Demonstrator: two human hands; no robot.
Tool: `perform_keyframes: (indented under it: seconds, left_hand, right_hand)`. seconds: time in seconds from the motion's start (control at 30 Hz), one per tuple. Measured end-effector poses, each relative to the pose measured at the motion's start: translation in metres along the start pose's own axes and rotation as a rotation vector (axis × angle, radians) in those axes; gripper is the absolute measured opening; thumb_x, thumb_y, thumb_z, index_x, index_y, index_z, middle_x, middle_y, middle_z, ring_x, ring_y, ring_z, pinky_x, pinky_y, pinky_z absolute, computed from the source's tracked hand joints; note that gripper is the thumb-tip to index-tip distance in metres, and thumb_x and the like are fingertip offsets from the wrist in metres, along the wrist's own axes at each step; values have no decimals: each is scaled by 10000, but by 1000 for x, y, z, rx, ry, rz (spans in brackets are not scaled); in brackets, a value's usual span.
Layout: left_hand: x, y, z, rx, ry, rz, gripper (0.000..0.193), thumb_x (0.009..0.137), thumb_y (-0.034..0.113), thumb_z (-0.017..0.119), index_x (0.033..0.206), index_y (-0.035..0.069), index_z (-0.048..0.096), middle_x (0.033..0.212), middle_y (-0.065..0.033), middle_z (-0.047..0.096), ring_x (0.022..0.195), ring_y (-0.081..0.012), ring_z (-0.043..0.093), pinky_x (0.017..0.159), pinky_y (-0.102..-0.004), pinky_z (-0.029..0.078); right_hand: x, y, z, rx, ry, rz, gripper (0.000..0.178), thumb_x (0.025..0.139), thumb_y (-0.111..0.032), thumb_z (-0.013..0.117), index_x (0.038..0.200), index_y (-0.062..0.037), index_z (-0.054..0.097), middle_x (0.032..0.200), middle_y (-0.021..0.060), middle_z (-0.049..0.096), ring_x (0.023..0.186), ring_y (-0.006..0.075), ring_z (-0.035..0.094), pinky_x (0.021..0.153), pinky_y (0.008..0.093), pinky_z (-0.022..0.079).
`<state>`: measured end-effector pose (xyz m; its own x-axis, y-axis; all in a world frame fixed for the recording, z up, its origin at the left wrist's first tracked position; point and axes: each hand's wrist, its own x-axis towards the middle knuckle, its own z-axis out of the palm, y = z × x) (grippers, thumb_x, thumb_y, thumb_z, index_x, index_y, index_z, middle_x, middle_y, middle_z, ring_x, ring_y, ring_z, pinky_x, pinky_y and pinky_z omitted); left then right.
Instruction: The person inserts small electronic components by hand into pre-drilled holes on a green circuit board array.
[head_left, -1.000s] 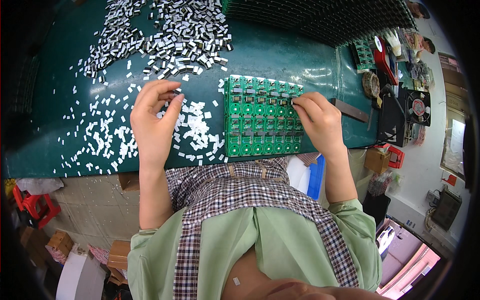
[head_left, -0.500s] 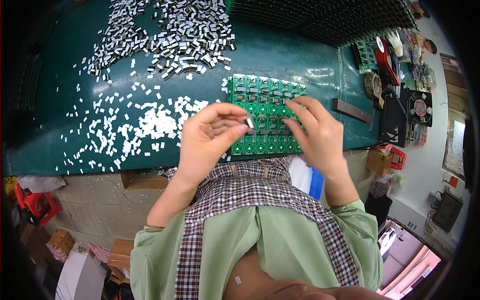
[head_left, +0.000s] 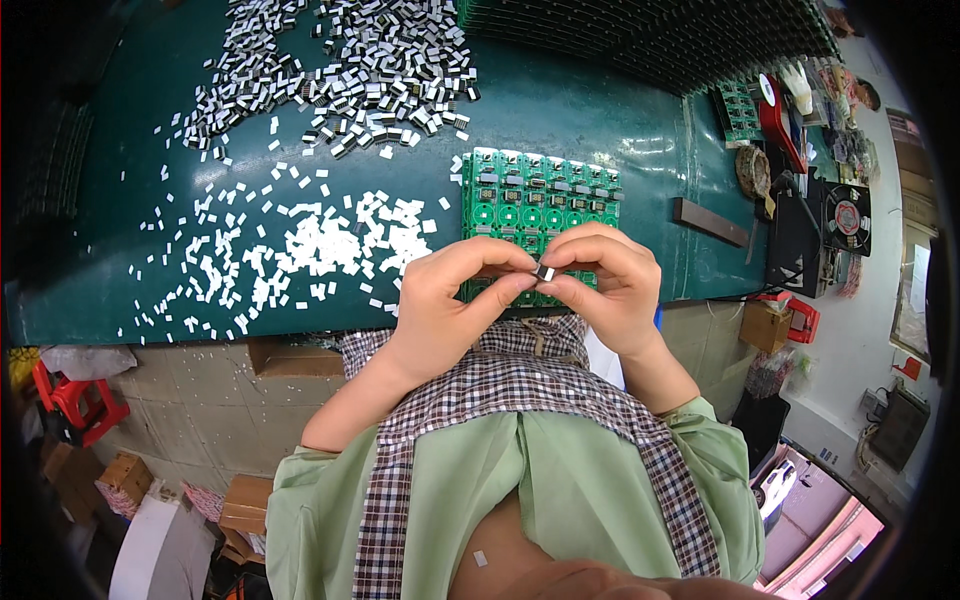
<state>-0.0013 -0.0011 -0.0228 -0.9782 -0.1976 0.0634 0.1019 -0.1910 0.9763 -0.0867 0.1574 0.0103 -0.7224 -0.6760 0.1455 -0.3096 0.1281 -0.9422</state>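
Both my hands meet over the near part of a green circuit board panel (head_left: 545, 200). Between the fingertips is a small digit display (head_left: 545, 272), a block with dark and white faces. My left hand (head_left: 465, 295) pinches it from the left side, thumb below and index finger above. From the right, my right hand (head_left: 610, 285) pinches the same piece. Rows of round outlines and small parts cover the panel, and several dark displays sit in one row. My hands hide its near rows.
Loose displays (head_left: 390, 80) are heaped at the back left of the green table (head_left: 560, 80). Small white film pieces (head_left: 330, 245) are scattered left of the panel. A large stack of boards (head_left: 650, 35) stands at the back. A dark bar (head_left: 710, 222) lies to the right, near a fan (head_left: 845, 218).
My right hand has come off the panel's right part, moving left and nearer to me. It now grips the display together with my left hand, which has shifted slightly right.
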Motion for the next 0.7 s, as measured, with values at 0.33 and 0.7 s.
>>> perform_keyframes:
  seconds: [0.33,0.7]
  left_hand:
    - [4,0,3,279,-6,257,125,741,-10,662,844,-3,591,786,-95,616,697,-219,606,619,-285,476]
    - [6,-2,11,360,39,309,119,696,-40,692,788,-14,620,822,-112,642,735,-210,627,613,-277,495]
  right_hand:
    - [-4,5,6,-55,23,-83,233,666,3,747,858,15,617,852,106,634,757,182,627,624,260,533]
    - [-18,4,4,-408,187,-241,225,662,49,725,871,3,656,824,115,654,710,213,646,601,274,522]
